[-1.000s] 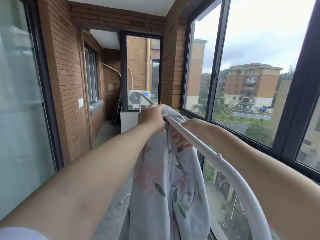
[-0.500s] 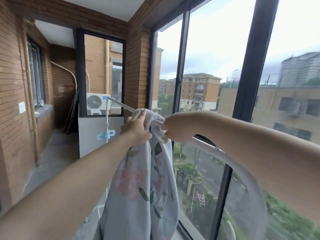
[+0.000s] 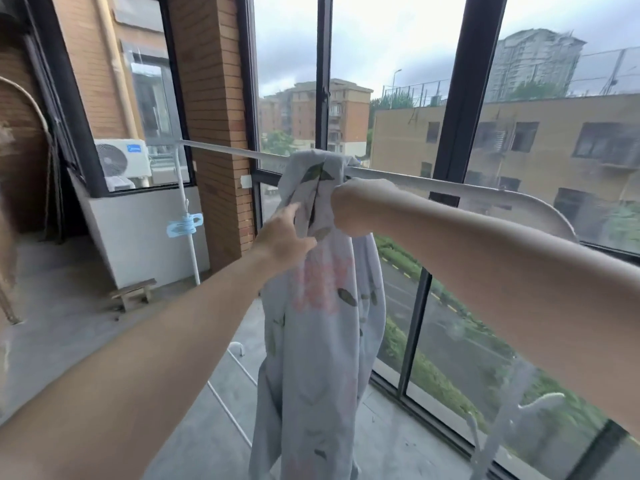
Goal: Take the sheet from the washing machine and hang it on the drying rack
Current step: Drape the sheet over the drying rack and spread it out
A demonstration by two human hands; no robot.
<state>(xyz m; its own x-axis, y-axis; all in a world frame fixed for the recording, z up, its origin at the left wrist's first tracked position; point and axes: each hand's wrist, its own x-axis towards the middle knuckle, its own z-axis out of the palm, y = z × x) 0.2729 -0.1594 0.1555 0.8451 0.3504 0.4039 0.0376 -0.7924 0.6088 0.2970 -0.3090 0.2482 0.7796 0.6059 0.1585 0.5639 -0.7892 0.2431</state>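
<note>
Quick update on the floral sheet (image 3: 322, 306): slung over the top rail (image 3: 433, 181) of the drying rack, out of the machine and on the bar. Bunched into one fat rope though, dangling straight down on the near side toward the floor.

Biggest change from a second ago: both hands off the rail itself and down onto the hanging bundle. Left hand (image 3: 285, 237) just below the bar, pinching a fold on the front of the cloth, index finger stretched up along it. Right hand (image 3: 349, 209) right beside it, wrist bent, fingers curled into the fabric from the far side, tips hidden behind the cloth, so no clear view of the exact grip.

Reads like the draping part done and the spreading part about to start. Probably needs pulling sideways along the rail, otherwise no chance of drying in that clump.

Further out: blue clothes peg (image 3: 184, 225) clipped on the rack's upright, AC outdoor unit (image 3: 123, 161) behind the glass, small wooden stool (image 3: 133, 294) on the floor.
</note>
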